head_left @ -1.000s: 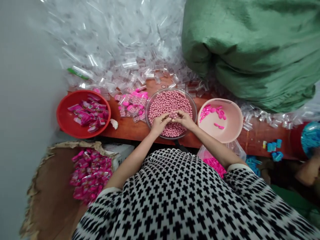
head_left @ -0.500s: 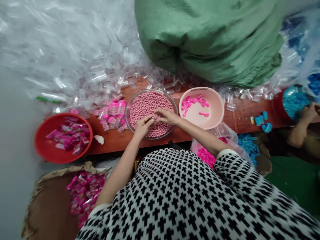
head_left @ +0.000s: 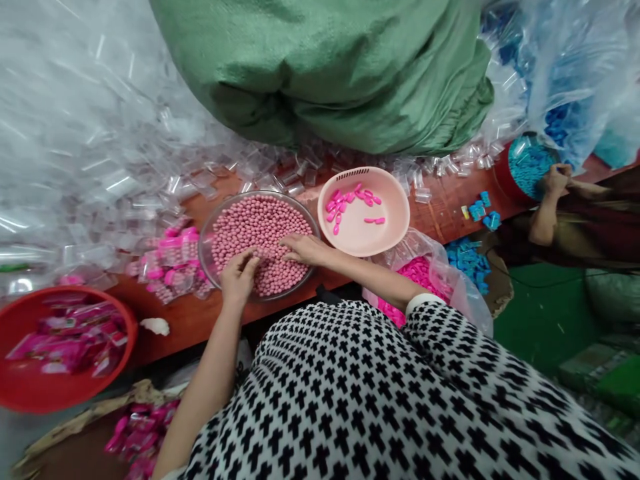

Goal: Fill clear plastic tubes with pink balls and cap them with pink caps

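Note:
Both my hands rest in a clear bowl full of small pink balls on a red-brown table. My left hand is at the bowl's near edge, fingers curled down into the balls; what they grip is hidden. My right hand lies on the balls beside it, fingers stretched out to the left. The two hands are a little apart. My black-and-white patterned top fills the lower frame.
A pink basket with a few pink capsules stands right of the bowl. A red basin of pink packets is at left. Behind lie clear plastic pieces and a green sack. Another person's hand works at a blue-filled bowl.
My hands, pinched together over the balls a second ago, have parted and lowered onto them. My head has turned right, so everything has slid left and the other person has come into view.

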`<action>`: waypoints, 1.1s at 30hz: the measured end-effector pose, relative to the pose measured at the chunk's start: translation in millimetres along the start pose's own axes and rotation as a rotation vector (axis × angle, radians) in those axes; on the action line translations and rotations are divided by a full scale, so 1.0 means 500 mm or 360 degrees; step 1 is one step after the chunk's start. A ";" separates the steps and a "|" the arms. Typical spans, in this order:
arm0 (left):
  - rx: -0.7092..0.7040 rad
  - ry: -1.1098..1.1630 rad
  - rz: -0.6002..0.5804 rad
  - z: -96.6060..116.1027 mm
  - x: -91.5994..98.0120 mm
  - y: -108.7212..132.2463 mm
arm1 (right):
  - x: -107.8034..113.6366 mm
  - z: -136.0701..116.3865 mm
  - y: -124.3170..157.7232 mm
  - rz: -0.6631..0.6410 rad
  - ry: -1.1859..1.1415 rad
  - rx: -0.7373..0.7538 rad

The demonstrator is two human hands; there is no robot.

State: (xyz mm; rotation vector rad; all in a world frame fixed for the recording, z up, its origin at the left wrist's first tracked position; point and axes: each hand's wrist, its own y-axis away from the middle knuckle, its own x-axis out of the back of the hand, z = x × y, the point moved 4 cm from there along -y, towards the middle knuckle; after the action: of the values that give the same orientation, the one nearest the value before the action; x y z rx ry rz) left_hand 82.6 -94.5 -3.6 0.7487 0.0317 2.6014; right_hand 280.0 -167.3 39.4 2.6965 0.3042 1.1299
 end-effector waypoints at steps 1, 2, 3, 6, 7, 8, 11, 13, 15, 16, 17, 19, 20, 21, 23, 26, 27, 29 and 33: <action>0.0017 -0.0021 0.0071 -0.001 0.005 0.000 | 0.016 0.018 0.015 0.0063 0.0039 -0.0060; 0.0012 -0.0048 0.0114 0.002 0.009 0.000 | 0.038 0.043 0.034 0.0145 0.0085 -0.0150; -0.0020 -0.0085 0.0109 0.007 0.009 0.001 | 0.064 0.076 0.057 0.0248 0.0140 -0.0291; -0.0172 -0.0188 -0.0070 0.035 -0.004 0.006 | 0.147 0.210 0.142 0.0455 0.0259 -0.1024; -0.0183 -0.0183 -0.0092 0.044 -0.010 0.007 | 0.166 0.257 0.173 0.0435 0.0252 -0.1335; -0.0160 -0.0151 -0.0078 0.051 -0.015 0.007 | 0.182 0.298 0.200 0.0443 0.0193 -0.1590; 0.0016 0.0140 0.0002 0.066 -0.033 0.008 | 0.204 0.374 0.237 0.0498 0.0113 -0.1774; 0.0160 0.0495 -0.0003 0.077 -0.051 0.011 | 0.200 0.394 0.240 0.0539 0.0018 -0.1757; 0.0300 0.0837 -0.0042 0.090 -0.069 0.017 | 0.192 0.400 0.238 0.0591 -0.0106 -0.1692; 0.0360 0.0956 -0.0072 0.097 -0.077 0.021 | 0.189 0.399 0.236 0.0621 -0.0163 -0.1645; 0.0408 0.1039 -0.0103 0.106 -0.084 0.025 | 0.188 0.397 0.234 0.0650 -0.0200 -0.1597; 0.0461 0.1143 -0.0145 0.124 -0.096 0.031 | 0.191 0.385 0.230 0.0753 -0.0372 -0.1436; 0.0470 0.1181 -0.0162 0.135 -0.101 0.034 | 0.194 0.374 0.227 0.0824 -0.0551 -0.1308; 0.0469 0.1213 -0.0189 0.147 -0.106 0.037 | 0.196 0.359 0.221 0.0891 -0.0779 -0.1149; 0.0440 0.1258 -0.0275 0.174 -0.120 0.040 | 0.199 0.310 0.206 0.0938 -0.1248 -0.0785; 0.0360 0.1323 -0.0399 0.215 -0.141 0.041 | 0.192 0.205 0.174 0.0733 -0.1522 -0.0419; 0.0341 0.1354 -0.0416 0.225 -0.146 0.040 | 0.187 0.166 0.162 0.0631 -0.1535 -0.0350; 0.0327 0.1409 -0.0409 0.240 -0.151 0.038 | 0.174 0.096 0.138 0.0457 -0.1560 -0.0249; 0.0275 0.1497 -0.0248 0.246 -0.142 0.033 | 0.149 0.020 0.094 0.0501 -0.1714 -0.0211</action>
State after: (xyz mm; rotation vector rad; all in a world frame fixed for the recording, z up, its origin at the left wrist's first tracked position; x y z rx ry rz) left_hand 192.8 -150.4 68.0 -0.4618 0.5646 2.5687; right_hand 343.4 -193.5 95.5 2.8201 -0.3603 -0.3504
